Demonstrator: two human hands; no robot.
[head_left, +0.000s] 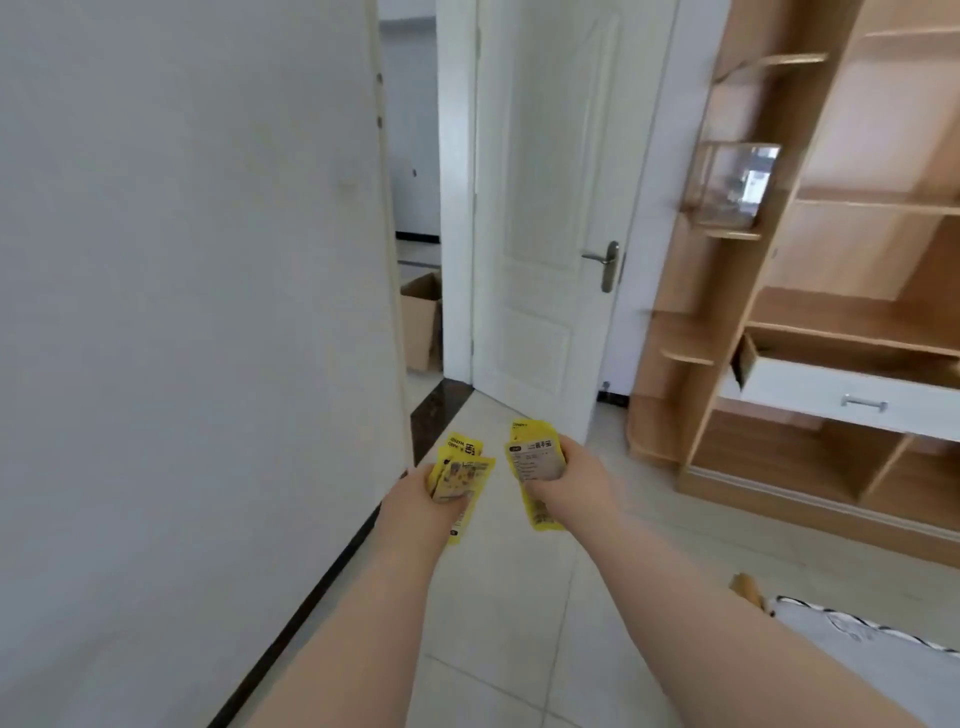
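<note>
Both my arms reach forward over a tiled floor. My left hand (423, 506) grips a small stack of yellow packets (464, 470) that fan out above the fingers. My right hand (571, 486) grips another bunch of yellow packets (535, 457), printed with a white label; one packet hangs below the hand. The two hands are level and a short gap apart. The picture is slightly blurred.
A white wall (197, 312) runs along the left. Ahead stands an open white door (545, 218) with a metal handle (605, 265); a cardboard box (422, 322) sits beyond the doorway. A wooden shelf unit (810, 312) with an open white drawer (852, 395) fills the right. Bedding (857, 644) at lower right.
</note>
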